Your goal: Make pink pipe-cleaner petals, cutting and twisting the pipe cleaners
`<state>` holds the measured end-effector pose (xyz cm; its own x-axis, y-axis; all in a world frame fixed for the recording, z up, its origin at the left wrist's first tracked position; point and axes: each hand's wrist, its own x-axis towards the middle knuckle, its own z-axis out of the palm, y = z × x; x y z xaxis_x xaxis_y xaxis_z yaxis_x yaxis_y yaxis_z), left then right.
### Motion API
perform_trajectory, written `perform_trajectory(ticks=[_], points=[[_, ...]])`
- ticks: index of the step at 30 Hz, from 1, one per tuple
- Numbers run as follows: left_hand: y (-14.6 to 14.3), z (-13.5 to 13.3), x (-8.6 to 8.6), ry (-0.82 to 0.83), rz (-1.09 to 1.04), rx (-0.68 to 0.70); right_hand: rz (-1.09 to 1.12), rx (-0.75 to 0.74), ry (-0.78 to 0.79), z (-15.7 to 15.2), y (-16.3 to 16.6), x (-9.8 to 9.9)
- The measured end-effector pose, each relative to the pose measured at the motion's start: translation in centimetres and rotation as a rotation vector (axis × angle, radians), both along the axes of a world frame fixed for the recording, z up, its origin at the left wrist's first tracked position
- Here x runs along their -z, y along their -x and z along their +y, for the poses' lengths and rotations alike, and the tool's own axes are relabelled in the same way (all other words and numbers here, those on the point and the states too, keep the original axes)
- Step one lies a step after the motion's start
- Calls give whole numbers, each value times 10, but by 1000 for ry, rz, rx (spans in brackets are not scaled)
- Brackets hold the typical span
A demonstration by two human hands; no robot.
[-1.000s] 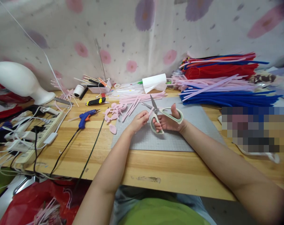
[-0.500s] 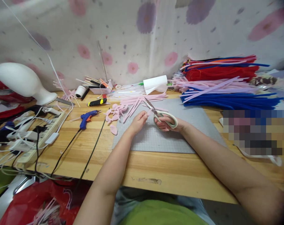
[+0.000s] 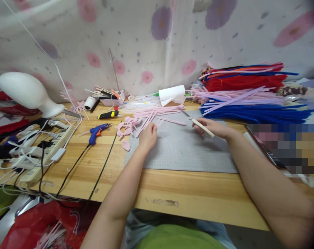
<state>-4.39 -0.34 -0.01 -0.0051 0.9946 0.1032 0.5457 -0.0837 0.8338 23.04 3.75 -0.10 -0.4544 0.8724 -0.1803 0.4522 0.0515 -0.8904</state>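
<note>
My right hand (image 3: 212,127) is closed on a pair of white-handled scissors (image 3: 198,123), blades shut and lying low over the grey cutting mat (image 3: 183,152), pointing back left. My left hand (image 3: 148,135) rests at the mat's left side with fingers curled; whether it holds a pink piece I cannot make out. Just left of it lie several small pink pipe-cleaner loops (image 3: 127,127), and pink pipe-cleaner stems (image 3: 157,111) lie behind it.
Stacks of blue, pink and red pipe cleaners (image 3: 250,93) fill the back right. A blue glue gun (image 3: 97,130), a utility knife (image 3: 108,114), a white roll (image 3: 172,93), a power strip with cables (image 3: 40,145) and a white foam head (image 3: 29,93) stand to the left.
The scissors closed and my right hand swung them to the right and down toward the mat. My left hand dropped slightly onto the mat's left side.
</note>
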Motion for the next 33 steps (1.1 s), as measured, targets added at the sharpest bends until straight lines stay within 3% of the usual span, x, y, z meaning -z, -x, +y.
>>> perform_trajectory(ticks=[3,5,7,9,11,16,19,24,29,33], points=[[-3,-4,-1,-189,304,83,-309,431,-370,10,-9,14],[2,-1,-7,-286,365,11,-404,468,-435,13,-10,22],[16,7,-15,-326,409,-199,-450,445,-446,12,-8,25],[37,17,-21,-320,504,-393,-502,439,-443,11,-5,25],[59,27,-22,-272,627,-461,-560,440,-446,10,-1,24],[89,38,-14,-88,746,-397,-618,433,-466,10,4,24],[92,32,-14,-273,750,-369,-615,442,-473,11,3,25],[97,11,-8,-629,698,-156,-598,434,-457,12,2,26],[92,3,2,-591,668,-117,-605,444,-448,11,3,26],[83,5,-10,-556,597,12,-589,448,-455,10,3,25]])
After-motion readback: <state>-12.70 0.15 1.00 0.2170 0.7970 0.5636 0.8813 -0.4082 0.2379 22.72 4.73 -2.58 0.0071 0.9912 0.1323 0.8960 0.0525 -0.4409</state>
